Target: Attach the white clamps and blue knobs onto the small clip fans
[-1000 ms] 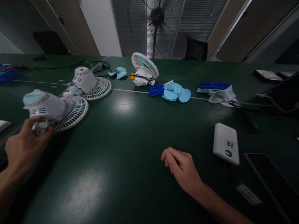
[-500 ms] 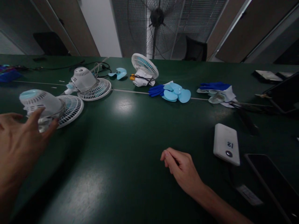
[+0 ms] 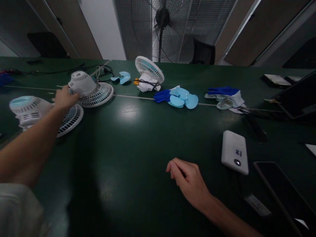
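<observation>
At the far left of the green table [image 3: 138, 138], my left hand [image 3: 63, 97] lay against the motor housing of the second small fan [image 3: 85, 87], which rested grille-down beside a tangle of black cable [image 3: 105, 70]. From where I watched, the fingers curled loosely round the near side of the white housing; whether they had closed fully on it I could not tell, since the back of the hand hid the tips. My right hand [image 3: 189, 182] rested on the bare tabletop nearer to me, fingers bent under and touching nothing but the surface.

I judged the fan to be light, hollow plastic: stiff in the housing, springier and more fragile in the thin ribs of the grille. The smooth, rounded housing looked a little slippery, so I reckoned the best hold was a wrap round its waist, where it narrows towards the grille, not the grille rim itself.

Just beside the wrist lay the nearer fan [image 3: 37, 112], also face down, its pale blue cap uppermost. Farther back stood a third fan [image 3: 148, 74], tilted on its side, with a loose blue blade [image 3: 120, 77] near it. Right of that lay a pile of blue blades [image 3: 184, 98] on a blue glove [image 3: 161, 95], then a second glove [image 3: 223, 91]. Near my right hand sat a white power bank [image 3: 234, 152], marked with a number.
</observation>
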Motion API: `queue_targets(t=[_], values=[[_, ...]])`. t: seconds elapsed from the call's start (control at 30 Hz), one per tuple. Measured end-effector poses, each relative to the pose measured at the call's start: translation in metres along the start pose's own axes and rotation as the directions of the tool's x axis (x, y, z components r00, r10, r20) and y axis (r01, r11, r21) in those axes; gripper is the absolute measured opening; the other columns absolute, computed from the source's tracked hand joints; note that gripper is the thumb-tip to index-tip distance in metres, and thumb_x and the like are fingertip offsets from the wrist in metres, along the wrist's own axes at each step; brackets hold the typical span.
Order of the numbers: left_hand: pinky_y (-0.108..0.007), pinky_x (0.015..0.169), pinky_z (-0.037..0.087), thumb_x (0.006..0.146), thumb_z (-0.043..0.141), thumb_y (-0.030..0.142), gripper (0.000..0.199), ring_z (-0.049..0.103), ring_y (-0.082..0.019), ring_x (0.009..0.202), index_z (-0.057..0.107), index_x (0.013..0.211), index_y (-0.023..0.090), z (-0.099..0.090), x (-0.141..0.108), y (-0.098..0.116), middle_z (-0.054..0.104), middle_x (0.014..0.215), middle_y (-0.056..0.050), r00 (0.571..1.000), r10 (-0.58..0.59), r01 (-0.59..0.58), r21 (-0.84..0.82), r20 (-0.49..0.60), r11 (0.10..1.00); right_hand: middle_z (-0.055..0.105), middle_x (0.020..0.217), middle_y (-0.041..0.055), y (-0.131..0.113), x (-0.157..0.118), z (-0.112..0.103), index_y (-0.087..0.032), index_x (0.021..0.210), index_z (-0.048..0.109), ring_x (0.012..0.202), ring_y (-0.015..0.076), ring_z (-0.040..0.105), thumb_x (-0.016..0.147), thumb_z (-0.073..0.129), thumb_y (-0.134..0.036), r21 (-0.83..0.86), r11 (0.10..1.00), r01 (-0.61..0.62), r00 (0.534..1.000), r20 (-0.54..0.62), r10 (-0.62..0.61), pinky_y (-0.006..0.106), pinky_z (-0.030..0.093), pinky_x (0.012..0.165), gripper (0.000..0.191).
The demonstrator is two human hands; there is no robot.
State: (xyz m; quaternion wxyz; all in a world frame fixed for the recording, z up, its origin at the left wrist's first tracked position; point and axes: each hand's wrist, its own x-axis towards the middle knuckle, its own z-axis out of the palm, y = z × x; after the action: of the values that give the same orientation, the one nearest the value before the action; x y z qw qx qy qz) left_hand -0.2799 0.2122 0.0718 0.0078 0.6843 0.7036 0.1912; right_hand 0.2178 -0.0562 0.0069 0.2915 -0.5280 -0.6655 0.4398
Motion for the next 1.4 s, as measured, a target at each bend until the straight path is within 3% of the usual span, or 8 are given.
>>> queue_targets(t=[0.1, 0.2, 0.37, 0.47, 0.73, 1.0, 1.2, 1.4], values=[[-0.057, 0.108, 0.035, 0.098, 0.055, 0.043, 0.070, 0.037, -0.039, 0.135, 0.038, 0.140, -0.010, 0.004, -0.004, -0.001, 0.036, 0.149, -0.025, 0.986, -0.149, 0.155, 0.078, -0.078, 0.985, 0.052, 0.068, -0.0030, -0.001, 0.000, -0.001, -0.020, 0.083, 0.062, 0.056, 0.0101, 0.050, 0.106, 0.038, -0.043, -0.005, 1.000, -0.001, 1.000, 0.016, 0.001, 0.025, 0.037, 0.053, 0.040], [-0.055, 0.109, 0.037, 0.094, 0.060, 0.048, 0.073, 0.044, -0.038, 0.132, 0.042, 0.141, -0.006, 0.002, -0.012, 0.005, 0.034, 0.150, -0.023, 0.982, -0.165, 0.176, 0.124, -0.089, 0.977, 0.052, 0.067, -0.0029, -0.001, 0.001, -0.001, -0.020, 0.082, 0.062, 0.057, 0.0104, 0.051, 0.106, 0.038, -0.043, -0.019, 1.000, 0.008, 1.000, 0.015, -0.007, 0.025, 0.037, 0.054, 0.041], [-0.040, 0.107, 0.043, 0.100, 0.053, 0.046, 0.059, 0.057, -0.023, 0.116, 0.050, 0.139, 0.001, 0.003, -0.036, 0.029, 0.041, 0.149, -0.014, 0.996, -0.005, 0.023, 0.197, -0.093, 0.980, 0.052, 0.067, -0.0029, -0.001, 0.001, -0.001, -0.020, 0.081, 0.062, 0.056, 0.0101, 0.050, 0.106, 0.039, -0.042, -0.025, 1.000, 0.004, 1.000, 0.012, -0.003, 0.025, 0.037, 0.053, 0.040], [-0.036, 0.106, 0.044, 0.103, 0.050, 0.045, 0.056, 0.055, -0.024, 0.122, 0.052, 0.138, 0.001, 0.011, -0.048, 0.047, 0.043, 0.149, -0.013, 0.992, 0.093, -0.069, 0.245, -0.088, 0.967, 0.053, 0.068, -0.0028, 0.000, 0.001, 0.000, -0.020, 0.081, 0.062, 0.057, 0.0104, 0.051, 0.106, 0.039, -0.042, -0.027, 1.000, 0.001, 1.000, 0.008, -0.001, 0.025, 0.038, 0.054, 0.040], [-0.052, 0.111, 0.036, 0.106, 0.042, 0.044, 0.056, 0.044, -0.036, 0.134, 0.056, 0.133, -0.003, 0.012, -0.044, 0.077, 0.052, 0.142, -0.019, 0.978, 0.186, -0.137, 0.386, -0.092, 0.912, 0.052, 0.068, -0.0032, 0.001, 0.001, -0.001, -0.020, 0.082, 0.062, 0.057, 0.0104, 0.051, 0.106, 0.038, -0.042, -0.031, 1.000, 0.004, 1.000, 0.014, -0.004, 0.025, 0.037, 0.054, 0.040], [-0.045, 0.109, 0.038, 0.107, 0.039, 0.050, 0.055, 0.059, -0.023, 0.121, 0.057, 0.130, 0.003, -0.004, -0.042, 0.099, 0.067, 0.130, -0.009, 0.958, 0.284, -0.241, 0.469, -0.023, 0.850, 0.052, 0.068, -0.0031, 0.000, 0.001, -0.001, -0.020, 0.082, 0.062, 0.057, 0.0105, 0.051, 0.107, 0.038, -0.041, -0.047, 0.999, 0.020, 1.000, 0.016, -0.019, 0.025, 0.037, 0.055, 0.040], [-0.045, 0.107, 0.038, 0.102, 0.039, 0.063, 0.071, 0.056, -0.028, 0.125, 0.059, 0.120, -0.002, -0.003, -0.032, 0.096, 0.065, 0.132, -0.012, 0.958, 0.285, -0.272, 0.427, 0.033, 0.862, 0.053, 0.070, -0.0025, 0.001, 0.000, -0.001, -0.020, 0.083, 0.062, 0.059, 0.0109, 0.050, 0.107, 0.038, -0.040, -0.035, 0.999, 0.027, 0.999, 0.026, -0.027, 0.026, 0.035, 0.056, 0.039], [-0.035, 0.107, 0.035, 0.098, 0.051, 0.059, 0.069, 0.043, -0.027, 0.132, 0.049, 0.133, -0.001, 0.023, -0.025, 0.070, 0.045, 0.148, -0.010, 0.978, -0.032, 0.034, 0.007, -0.208, 0.999, 0.051, 0.068, -0.0033, -0.002, 0.000, -0.002, -0.021, 0.082, 0.061, 0.059, 0.0112, 0.049, 0.106, 0.039, -0.039, -0.041, 0.998, 0.045, 0.999, 0.023, -0.044, 0.027, 0.034, 0.057, 0.038]])
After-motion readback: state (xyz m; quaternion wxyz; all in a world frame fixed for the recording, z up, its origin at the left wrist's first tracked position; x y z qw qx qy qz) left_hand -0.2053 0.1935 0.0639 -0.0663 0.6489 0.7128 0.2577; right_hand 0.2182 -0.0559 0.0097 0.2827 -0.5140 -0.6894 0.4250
